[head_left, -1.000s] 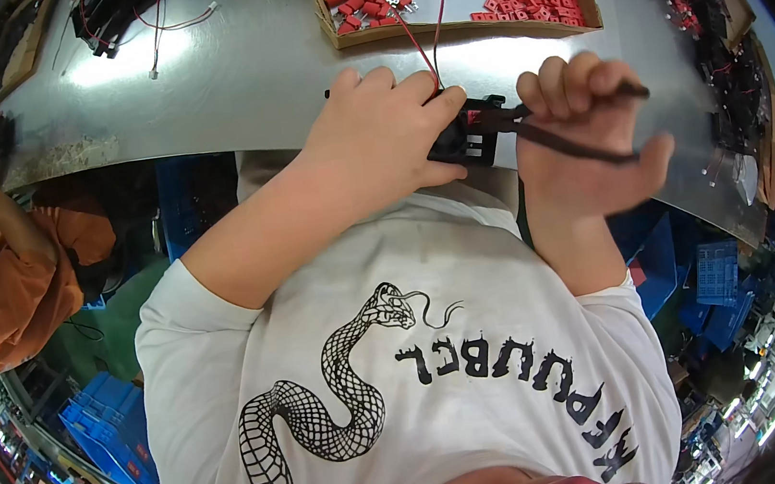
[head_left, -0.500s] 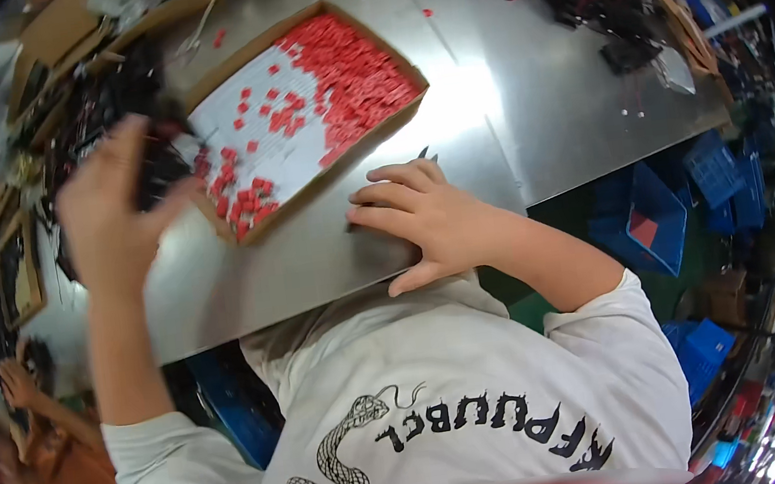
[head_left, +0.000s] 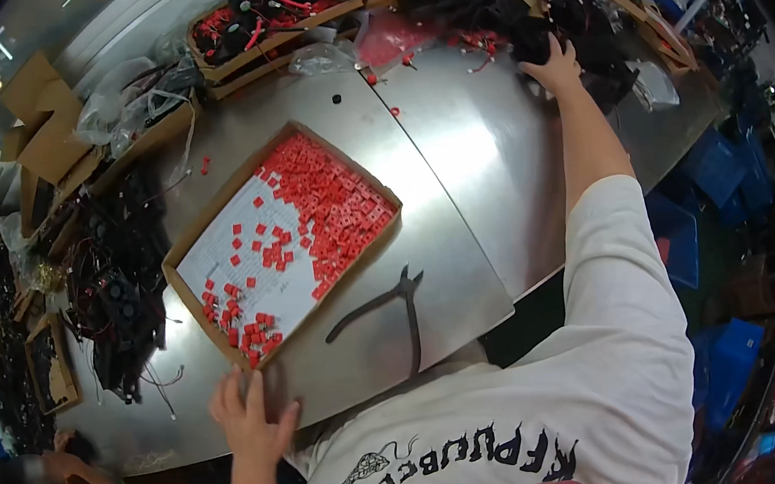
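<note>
Left hand (head_left: 253,425)'s hanging loose at the near edge of the table (head_left: 351,375), fingers spread, holding nothing. Toward the far right corner, the right hand (head_left: 560,68) is touching a black part (head_left: 534,36); no telling if it's gripping. The part's looking like light, stiff plastic, so its solid body's probably offering the safest hold.

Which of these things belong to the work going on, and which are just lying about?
Seemingly in use:
Black parts, with the right hand at them
Red pieces in the cardboard tray, its near corner by the left hand
Pliers on the table

Probably just lying about:
Small black round piece
Clear bag, far right
Blue crates, off the table
</note>
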The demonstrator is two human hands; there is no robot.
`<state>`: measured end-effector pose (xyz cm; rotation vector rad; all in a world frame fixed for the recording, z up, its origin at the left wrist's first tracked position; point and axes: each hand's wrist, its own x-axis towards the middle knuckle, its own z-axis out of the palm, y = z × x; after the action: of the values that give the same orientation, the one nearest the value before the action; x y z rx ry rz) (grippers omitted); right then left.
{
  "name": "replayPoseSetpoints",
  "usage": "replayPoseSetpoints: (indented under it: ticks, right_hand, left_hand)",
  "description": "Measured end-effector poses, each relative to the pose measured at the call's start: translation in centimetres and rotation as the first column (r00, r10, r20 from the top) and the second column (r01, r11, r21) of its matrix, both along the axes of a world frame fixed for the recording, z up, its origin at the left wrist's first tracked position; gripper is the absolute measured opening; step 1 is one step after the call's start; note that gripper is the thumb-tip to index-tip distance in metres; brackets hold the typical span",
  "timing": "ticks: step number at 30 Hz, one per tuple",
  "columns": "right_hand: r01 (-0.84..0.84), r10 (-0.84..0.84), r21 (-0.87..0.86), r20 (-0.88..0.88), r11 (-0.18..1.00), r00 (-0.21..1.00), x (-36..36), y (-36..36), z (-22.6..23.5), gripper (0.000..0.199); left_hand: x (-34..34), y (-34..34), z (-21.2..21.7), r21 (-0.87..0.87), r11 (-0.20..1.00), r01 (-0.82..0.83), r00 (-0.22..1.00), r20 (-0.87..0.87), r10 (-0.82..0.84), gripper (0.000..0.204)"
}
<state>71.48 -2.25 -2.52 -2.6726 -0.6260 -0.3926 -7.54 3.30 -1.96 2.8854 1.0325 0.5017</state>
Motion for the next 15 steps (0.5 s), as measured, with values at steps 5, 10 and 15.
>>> replayPoseSetpoints:
  ticks: [5, 10, 15]
  right_hand:
    - [-0.023, 0.029, 0.037, -0.164, 0.999, 0.986, 3.9, 1.3, 1.2, 0.121]
    - [-0.062, 0.017, -0.230, -0.190, 0.971, 0.982, -0.7, 4.7, 3.3, 0.096]
    - [-0.180, 0.133, -0.298, -0.172, 0.937, 0.976, -8.4, 0.5, 4.9, 0.092]
  left_hand:
    - [0.3, -0.2, -0.7, -0.002, 0.999, -0.044, 0.996, 0.081, 0.044, 0.068]
    - [-0.1, -0.6, -0.4, 0.009, 0.999, -0.051, 0.998, 0.041, 0.051, 0.071]
    - [0.8, -0.1, -0.4, -0.033, 0.999, -0.032, 0.999, 0.017, 0.032, 0.070]
